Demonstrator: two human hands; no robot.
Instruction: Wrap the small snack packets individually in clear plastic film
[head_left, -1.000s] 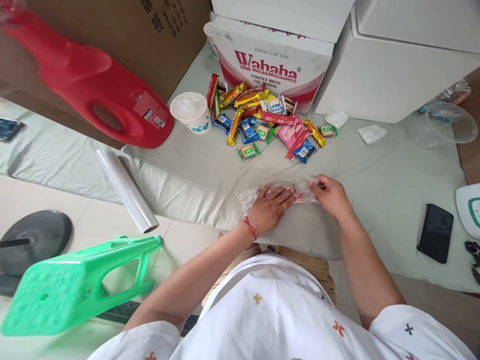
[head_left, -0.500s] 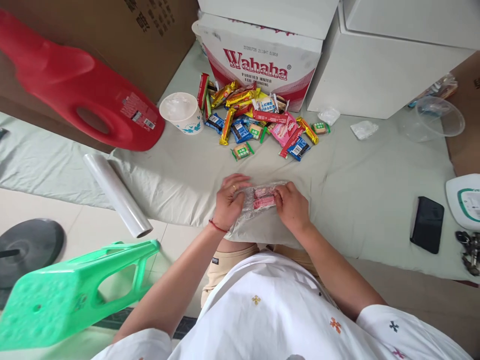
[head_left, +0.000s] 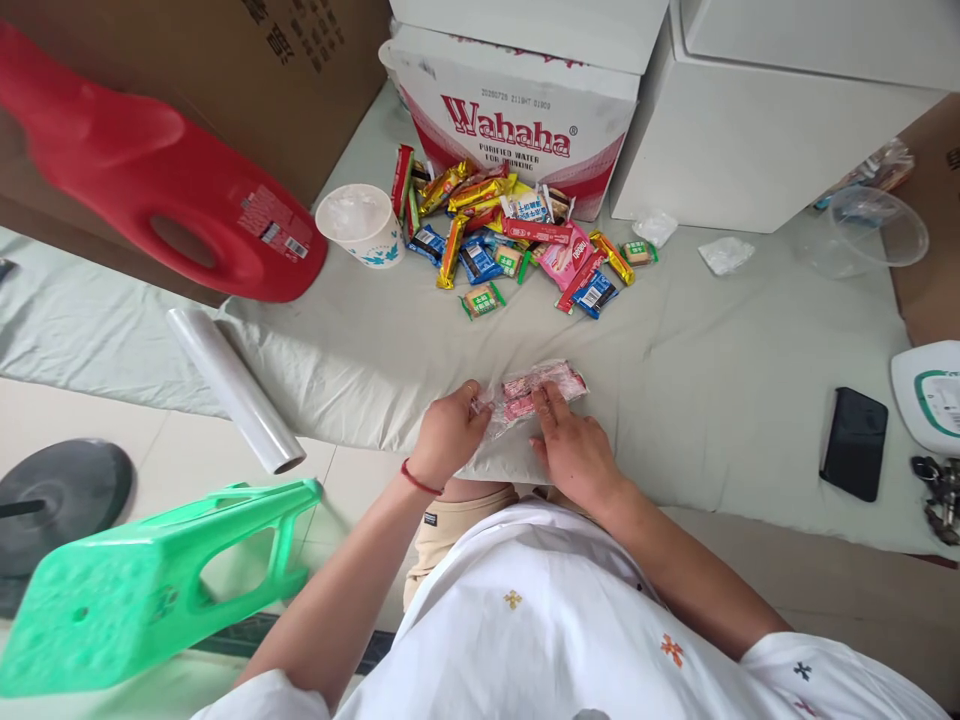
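Note:
Two pinkish-red snack packs (head_left: 523, 406) lie side by side at the table's front edge, covered in clear plastic film (head_left: 495, 422). My left hand (head_left: 450, 432) is closed, pinching the bunched left end of the film. From the right, my right hand (head_left: 576, 442) rests on the packs, its index and middle fingers stretched out over them and the thumb apart. Beyond my hands, a heap of wrapped snacks (head_left: 480, 262) in yellow, red, blue, green and pink spreads before a Wahaha carton (head_left: 510, 125).
At left are a red jug (head_left: 187, 190), a paper cup (head_left: 361, 228) with clear plastic in it, a film roll (head_left: 236, 390) and a green stool (head_left: 97, 590). Crumpled film (head_left: 726, 256), a clear plastic cup (head_left: 874, 235), a black phone (head_left: 854, 444) and keys (head_left: 939, 495) are at right.
My left hand has gone from loosely spread fingers to a pinch on the film. My right hand has released its grip at the right end and now presses extended fingers on the packs.

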